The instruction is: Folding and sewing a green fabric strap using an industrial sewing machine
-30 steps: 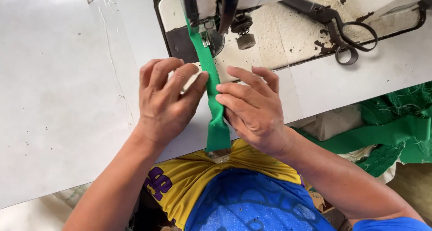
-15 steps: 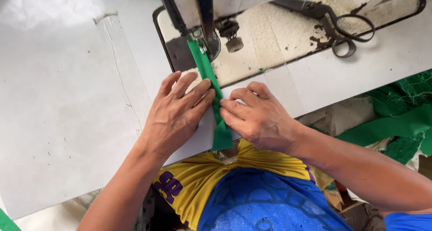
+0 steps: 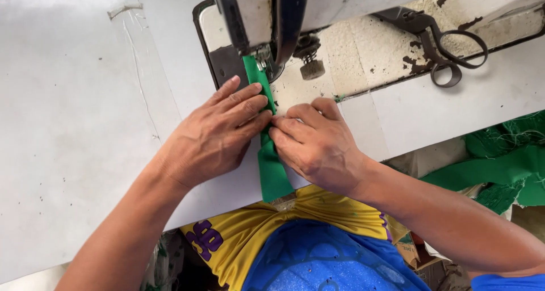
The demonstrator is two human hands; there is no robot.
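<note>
left hand | right hand | both pressing green strip flat

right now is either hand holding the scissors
No, the scissors lie untouched on the machine bed, while the left hand and right hand press the green strip.

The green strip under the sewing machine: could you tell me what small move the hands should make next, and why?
Probably ease the green strip a little further toward the presser foot, keeping it straight. The left hand lies flat on its left edge, the right hand pinches its right edge, and the strip's far end already sits under the foot, while its loose tail hangs over the white table edge.
</note>
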